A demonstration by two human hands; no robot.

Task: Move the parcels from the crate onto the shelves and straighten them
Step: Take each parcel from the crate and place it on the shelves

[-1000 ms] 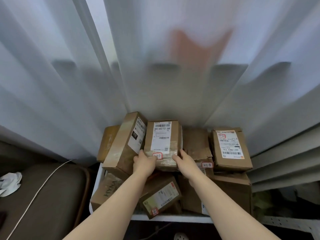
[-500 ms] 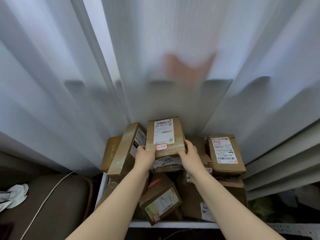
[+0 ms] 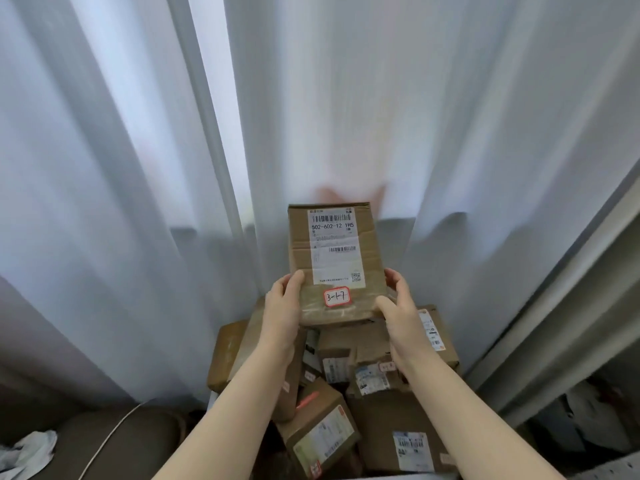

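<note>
A brown cardboard parcel (image 3: 336,261) with a white shipping label and a red-edged tag reading 3-1-7 is held up in the air, label facing me. My left hand (image 3: 282,306) grips its lower left edge and my right hand (image 3: 396,301) grips its lower right edge. Below it lies a heap of several more brown parcels (image 3: 374,386), which hides the crate. No shelf shows in this view.
White curtains (image 3: 138,168) hang close behind the heap and fill the upper view. A brown cushioned seat (image 3: 104,445) with a white cable (image 3: 110,438) and a crumpled cloth (image 3: 24,459) sits at lower left. A grey frame edge (image 3: 571,289) runs down the right.
Both hands have lifted the 3-1-7 parcel up off the heap, clear of the other parcels. The view has tilted upward with it.
</note>
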